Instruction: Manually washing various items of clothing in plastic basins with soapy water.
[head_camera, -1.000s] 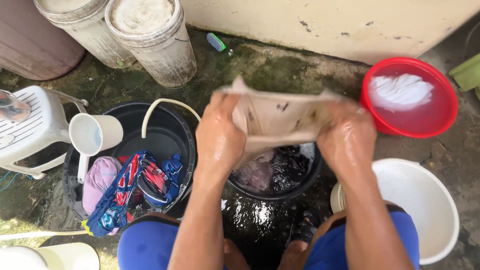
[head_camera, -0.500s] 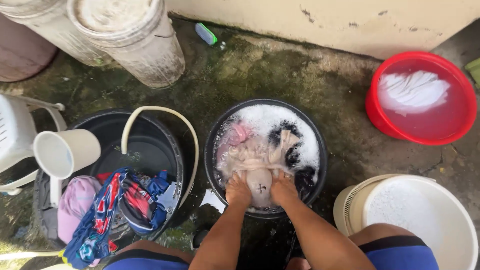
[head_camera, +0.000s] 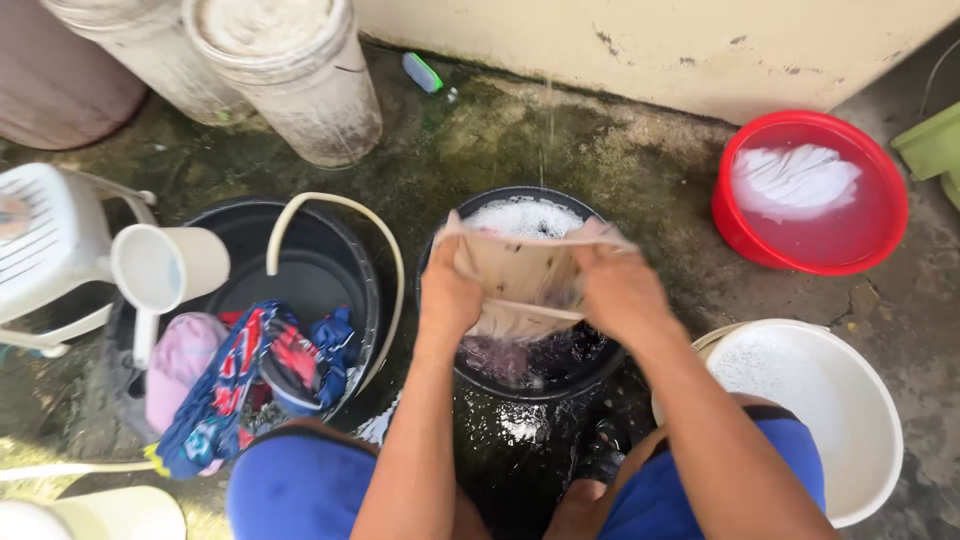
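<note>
Got my left hand (head_camera: 447, 295) and right hand (head_camera: 617, 290) both clenched tight on a wet beige cloth (head_camera: 520, 272), stretched between them just above the black basin (head_camera: 600, 362) of suds and dark laundry. Red tub (head_camera: 742, 232) with white fabric sits off to my right, white bucket (head_camera: 868, 400) near my knee.

cloth (head_camera: 520, 272) over middle basin (head_camera: 600, 365), clothes tub (head_camera: 345, 255) left, perhaps soaking basin (head_camera: 735, 225) right
</note>
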